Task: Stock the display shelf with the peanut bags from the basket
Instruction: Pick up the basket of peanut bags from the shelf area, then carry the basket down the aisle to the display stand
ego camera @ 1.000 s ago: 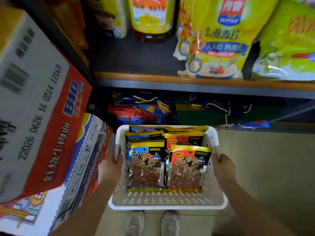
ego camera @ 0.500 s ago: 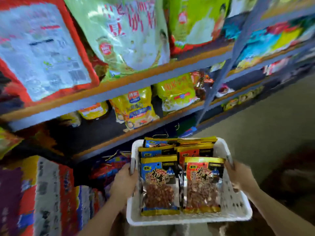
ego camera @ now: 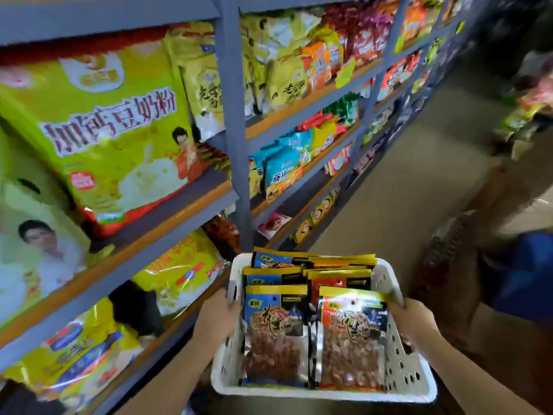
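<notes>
Two hands carry one white plastic basket point(ego camera: 398, 363), its walls pierced with rows of small holes and its rim rounded and smooth. The left hand point(ego camera: 217, 313) wraps the basket's 9 o'clock rim, fingers curled over the edge, and the right hand point(ego camera: 411, 317) grips the 3 o'clock rim the same way. Inside lie six peanut bags that can be counted, in two columns of three overlapping like shingles: three blue-labelled bags point(ego camera: 275, 333) on the left and three red-labelled bags point(ego camera: 351, 336) on the right (more may sit beneath, which cannot be told). Each bag is a flat glossy pouch with a yellow top band and a clear lower window showing brown peanuts. At 9 to 12 o'clock of the basket runs a display shelf point(ego camera: 236, 121) of grey metal uprights and boards with orange-brown front edges; at least four tiers show. The near bay at 10 o'clock holds large yellow-green pouches point(ego camera: 107, 130), tightly packed, with dark open room at the shelf edge just above the left hand. Farther bays at 1 o'clock hold many small snack packets point(ego camera: 282, 166), blurred and too many to count. At 2 o'clock a bare beige floor aisle point(ego camera: 419, 163) lies open beside the shelving. A blue blurred shape point(ego camera: 526, 271) sits at 3 o'clock.
</notes>
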A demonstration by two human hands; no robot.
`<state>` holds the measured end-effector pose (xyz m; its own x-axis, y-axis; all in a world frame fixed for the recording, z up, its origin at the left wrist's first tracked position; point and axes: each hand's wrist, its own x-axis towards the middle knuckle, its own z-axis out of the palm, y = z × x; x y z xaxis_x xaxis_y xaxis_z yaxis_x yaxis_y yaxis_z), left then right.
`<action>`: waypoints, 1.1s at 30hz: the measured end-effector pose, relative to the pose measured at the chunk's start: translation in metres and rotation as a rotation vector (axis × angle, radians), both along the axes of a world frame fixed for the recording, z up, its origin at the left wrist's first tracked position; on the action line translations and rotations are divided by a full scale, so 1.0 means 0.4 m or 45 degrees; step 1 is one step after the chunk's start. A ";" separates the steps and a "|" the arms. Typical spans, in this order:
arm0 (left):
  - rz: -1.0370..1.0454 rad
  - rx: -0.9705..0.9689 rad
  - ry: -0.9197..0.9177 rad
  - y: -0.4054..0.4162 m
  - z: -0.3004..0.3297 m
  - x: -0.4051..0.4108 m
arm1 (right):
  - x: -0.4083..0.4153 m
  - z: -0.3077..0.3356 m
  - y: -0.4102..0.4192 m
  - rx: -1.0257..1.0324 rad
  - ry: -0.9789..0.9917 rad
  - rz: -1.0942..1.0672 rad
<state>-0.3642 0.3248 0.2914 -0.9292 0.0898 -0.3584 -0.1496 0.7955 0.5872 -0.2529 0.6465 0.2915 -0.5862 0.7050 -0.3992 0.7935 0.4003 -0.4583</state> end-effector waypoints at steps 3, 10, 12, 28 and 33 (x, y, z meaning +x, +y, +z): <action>-0.154 -0.135 0.098 0.163 -0.007 -0.143 | -0.073 -0.003 0.118 0.021 0.013 -0.166; -0.532 -0.102 0.086 0.553 -0.063 -0.524 | -0.259 -0.018 0.378 0.003 0.045 -0.524; -0.610 -0.084 0.110 0.676 -0.050 -0.619 | -0.315 -0.005 0.457 0.013 0.057 -0.614; -0.818 -0.103 0.100 1.765 -0.015 -1.237 | -0.778 -0.016 1.364 -0.079 0.217 -0.992; -0.784 -0.127 0.146 2.057 0.022 -1.418 | -0.979 0.026 1.691 -0.059 0.256 -0.941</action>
